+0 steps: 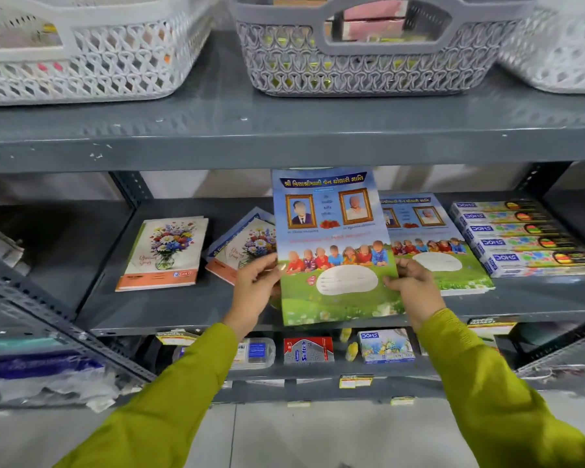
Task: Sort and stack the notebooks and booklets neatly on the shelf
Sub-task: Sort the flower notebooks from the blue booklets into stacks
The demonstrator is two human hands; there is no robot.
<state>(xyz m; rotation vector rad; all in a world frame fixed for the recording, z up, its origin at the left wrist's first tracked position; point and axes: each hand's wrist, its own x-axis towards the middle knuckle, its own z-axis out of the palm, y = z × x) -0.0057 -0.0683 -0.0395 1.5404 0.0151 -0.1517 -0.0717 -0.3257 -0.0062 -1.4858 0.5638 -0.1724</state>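
I hold a blue-and-green booklet [335,251] with framed portraits and a row of children upright in front of the middle shelf [183,309]. My left hand [255,288] grips its left edge and my right hand [411,288] grips its right edge. Behind it to the right a matching booklet [433,244] lies flat on a thin pile. A floral notebook [166,253] lies flat on the left of the shelf. A skewed pile of floral notebooks [247,244] sits beside it, partly hidden by the held booklet.
Stacked DOMS boxes [520,236] fill the shelf's right end. White baskets [81,52] and a grey basket [368,45] stand on the shelf above. Small stationery packs [308,349] sit on the lower shelf. A slanted metal strut [48,319] crosses at left.
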